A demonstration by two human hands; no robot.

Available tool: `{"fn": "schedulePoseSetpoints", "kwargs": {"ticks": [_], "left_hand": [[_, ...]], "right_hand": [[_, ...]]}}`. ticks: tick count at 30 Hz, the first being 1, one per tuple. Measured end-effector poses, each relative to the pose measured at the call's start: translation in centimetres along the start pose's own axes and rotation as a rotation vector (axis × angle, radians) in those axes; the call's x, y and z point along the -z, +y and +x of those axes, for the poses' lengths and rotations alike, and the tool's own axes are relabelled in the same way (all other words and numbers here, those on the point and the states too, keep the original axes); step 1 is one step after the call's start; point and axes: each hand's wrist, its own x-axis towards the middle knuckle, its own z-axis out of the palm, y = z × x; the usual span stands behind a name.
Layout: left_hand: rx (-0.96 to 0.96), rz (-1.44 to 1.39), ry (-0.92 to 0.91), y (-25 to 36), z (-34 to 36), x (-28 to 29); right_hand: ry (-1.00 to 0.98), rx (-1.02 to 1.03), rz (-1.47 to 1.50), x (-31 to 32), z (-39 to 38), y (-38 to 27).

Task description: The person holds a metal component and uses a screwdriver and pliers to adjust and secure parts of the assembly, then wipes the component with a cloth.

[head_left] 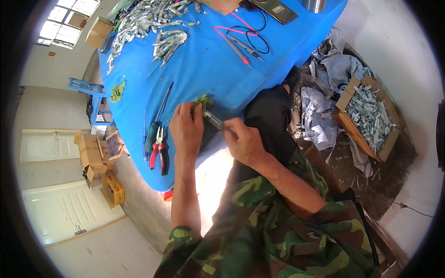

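My left hand [187,123] is closed around a crumpled green cloth [202,99] at the upper end of a slim silvery piece [212,119]. My right hand [243,141] grips that piece's lower end, its fingers curled. Both hands are above the near part of the blue-covered table [134,78]. Left of my hands lie red-and-black pliers [162,157], a teal-handled screwdriver [150,139] and a long, thin metal tool [164,99]. A second green cloth [117,92] lies farther left.
Piles of silvery strips [139,23], test leads [238,51], a black device [276,9] and a metal cup [314,4] occupy the far table. At right are a carton of strips [371,120] and grey sacks [317,116]; at left, a blue chair [95,97] and cardboard boxes [90,160].
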Motion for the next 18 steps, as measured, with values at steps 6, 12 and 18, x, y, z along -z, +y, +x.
{"fn": "schedulePoseSetpoints", "kwargs": {"ticks": [6, 12, 18], "left_hand": [[0.250, -0.141, -0.048, 0.8, -0.1, 1.7], [0.085, -0.188, -0.135, 4.4, -3.3, 2.6], [0.082, -0.179, -0.139, 3.8, -3.3, 2.2]], "right_hand": [[-0.006, -0.039, -0.024, 0.4, -0.3, -0.5], [0.035, -0.006, 0.006, -0.2, -0.3, 0.3], [0.033, -0.009, 0.071, 0.0, -0.4, 0.0]]}}
